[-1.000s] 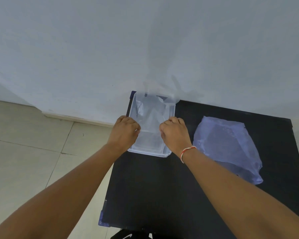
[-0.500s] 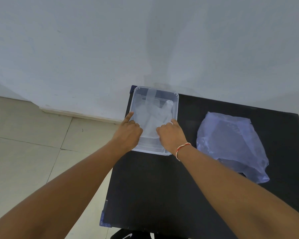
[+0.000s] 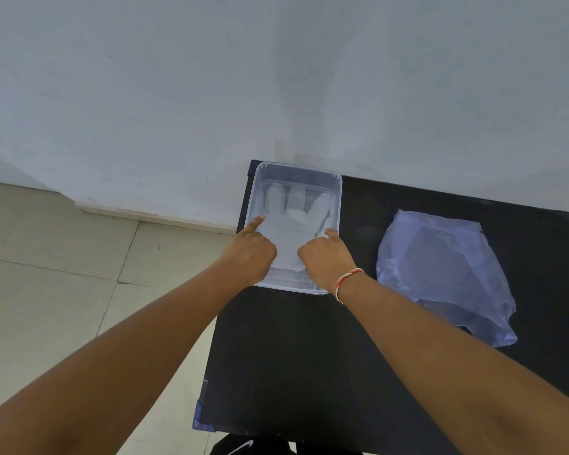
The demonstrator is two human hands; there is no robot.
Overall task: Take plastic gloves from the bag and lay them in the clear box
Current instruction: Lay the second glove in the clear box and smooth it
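Observation:
A clear plastic box (image 3: 338, 198) stands at the far left corner of the black table (image 3: 293, 356). A translucent plastic glove (image 3: 289, 231) lies flat inside it, fingers spread toward the wall. My left hand (image 3: 248, 254) rests on the glove's left side, fingers curled and index finger stretched out onto it. On the glove's right side, my right hand (image 3: 326, 257) is curled the same way, its index fingertip pressing the edge. The bluish plastic bag (image 3: 440, 274) lies crumpled to the right of the box, apart from both hands.
The table's far edge meets a white wall (image 3: 276, 77). Tiled floor (image 3: 46, 274) drops away to the left of the table. A red-and-white thread bracelet (image 3: 347, 280) circles my right wrist. A dark object (image 3: 243, 448) shows below the table's near edge.
The glove, held up over the box a second ago, now lies flat in it. Both hands lowered into the box and stretched out their index fingers onto the glove.

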